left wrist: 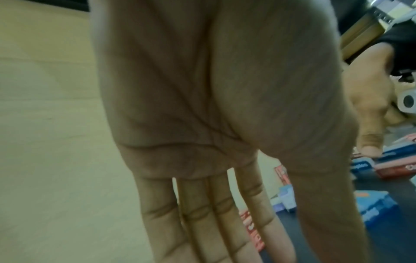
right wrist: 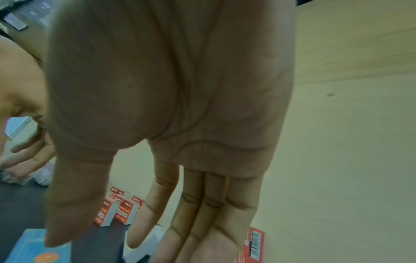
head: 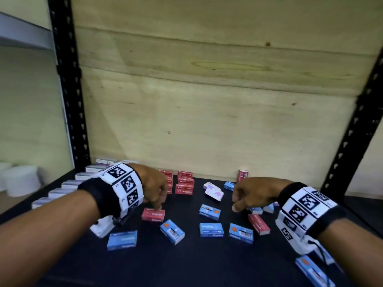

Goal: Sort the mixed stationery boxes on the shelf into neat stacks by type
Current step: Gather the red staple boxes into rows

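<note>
Small stationery boxes lie scattered on the dark shelf [head: 186, 262]. My left hand [head: 156, 204] reaches down with straight fingers, and its fingertips touch the far top edge of a flat red staples box [head: 153, 215]. Behind it stands a stack of red staples boxes [head: 184, 183]. My right hand [head: 238, 201] hovers with relaxed fingers over blue boxes [head: 256, 210] and holds nothing. Several blue staples boxes [head: 211, 229] lie loose in front. Both wrist views show a bare palm and straight fingers [left wrist: 202, 231] [right wrist: 213, 222].
A row of white boxes [head: 68, 185] lines the shelf's left edge. Two white-and-purple boxes [head: 213, 193] lie mid-back; a red box [head: 242, 176] stands against the plywood back panel [head: 207, 100]; another red box [head: 259, 224] lies right. Black uprights [head: 66, 79] [head: 356, 121] flank the bay.
</note>
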Demonstrator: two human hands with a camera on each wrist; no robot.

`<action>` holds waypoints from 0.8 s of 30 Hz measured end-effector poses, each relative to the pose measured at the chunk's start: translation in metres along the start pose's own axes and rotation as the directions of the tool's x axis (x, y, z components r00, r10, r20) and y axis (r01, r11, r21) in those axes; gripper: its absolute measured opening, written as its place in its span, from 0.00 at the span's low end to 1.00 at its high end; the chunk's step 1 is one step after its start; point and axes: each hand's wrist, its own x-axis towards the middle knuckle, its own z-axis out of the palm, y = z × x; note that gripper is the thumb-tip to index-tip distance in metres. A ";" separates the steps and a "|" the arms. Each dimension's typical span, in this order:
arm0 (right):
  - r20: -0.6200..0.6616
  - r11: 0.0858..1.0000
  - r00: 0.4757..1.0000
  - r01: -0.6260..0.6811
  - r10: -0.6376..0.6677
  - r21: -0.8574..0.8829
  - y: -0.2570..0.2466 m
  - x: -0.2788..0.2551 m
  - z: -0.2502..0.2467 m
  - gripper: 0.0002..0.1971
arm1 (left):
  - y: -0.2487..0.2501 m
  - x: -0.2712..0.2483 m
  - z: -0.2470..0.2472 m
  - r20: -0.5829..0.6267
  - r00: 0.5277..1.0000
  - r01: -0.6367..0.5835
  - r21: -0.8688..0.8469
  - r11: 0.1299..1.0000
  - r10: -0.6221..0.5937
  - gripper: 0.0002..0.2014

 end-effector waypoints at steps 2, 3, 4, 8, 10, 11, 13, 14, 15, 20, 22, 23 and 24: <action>-0.001 1.000 1.000 0.008 -0.008 -0.007 -0.003 0.005 0.000 0.13 | -0.008 -0.003 0.006 0.036 0.999 0.033 -0.003 0.999 -0.033 0.16; -0.004 1.000 1.000 0.015 -0.015 -0.009 -0.003 0.006 0.000 0.12 | -0.010 -0.003 0.009 0.056 0.998 0.040 -0.008 0.999 -0.040 0.18; -0.008 1.000 1.000 0.015 -0.015 -0.008 -0.003 0.007 0.000 0.11 | -0.012 -0.004 0.012 0.065 0.997 0.044 -0.007 0.999 -0.044 0.19; -0.032 1.000 0.999 -0.013 0.013 -0.003 0.004 0.008 -0.004 0.05 | -0.015 -0.003 0.019 0.023 0.998 0.054 0.048 0.997 -0.055 0.24; -0.035 0.999 0.999 -0.029 0.028 -0.014 0.009 0.005 -0.007 0.02 | -0.013 -0.002 0.021 0.006 0.999 0.042 0.067 0.997 -0.042 0.24; -0.024 0.999 0.999 -0.038 0.038 -0.018 0.011 0.004 -0.008 0.02 | -0.012 -0.001 0.021 -0.001 0.999 0.033 0.075 0.997 -0.033 0.24; 0.031 0.996 0.995 -0.090 0.090 -0.009 0.016 0.000 -0.008 0.04 | -0.009 -0.001 0.021 -0.008 1.000 0.010 0.093 0.996 -0.009 0.23; 0.069 0.992 0.989 -0.129 0.129 -0.007 0.017 -0.002 -0.008 0.05 | -0.007 0.000 0.021 -0.011 1.000 -0.001 0.105 0.994 0.003 0.23; 0.102 0.986 0.981 -0.167 0.167 -0.016 0.019 -0.004 -0.005 0.07 | -0.006 0.000 0.020 -0.015 1.000 -0.011 0.117 0.993 0.013 0.22; 0.144 0.960 0.955 -0.239 0.260 -0.144 0.019 -0.010 0.014 0.16 | -0.002 0.010 0.016 -0.007 0.999 -0.032 0.127 0.991 0.033 0.22; 0.152 0.955 0.955 -0.223 0.254 -0.197 0.019 -0.012 0.019 0.18 | -0.001 0.013 0.016 -0.003 0.999 -0.033 0.119 0.992 0.034 0.23; 0.155 0.956 0.953 -0.230 0.259 -0.182 0.019 -0.013 0.020 0.18 | -0.001 0.015 0.016 -0.007 0.999 -0.035 0.113 0.993 0.037 0.23; 0.166 0.956 0.947 -0.249 0.274 -0.154 0.020 -0.013 0.021 0.19 | -0.001 0.016 0.016 -0.014 0.999 -0.041 0.105 0.994 0.043 0.22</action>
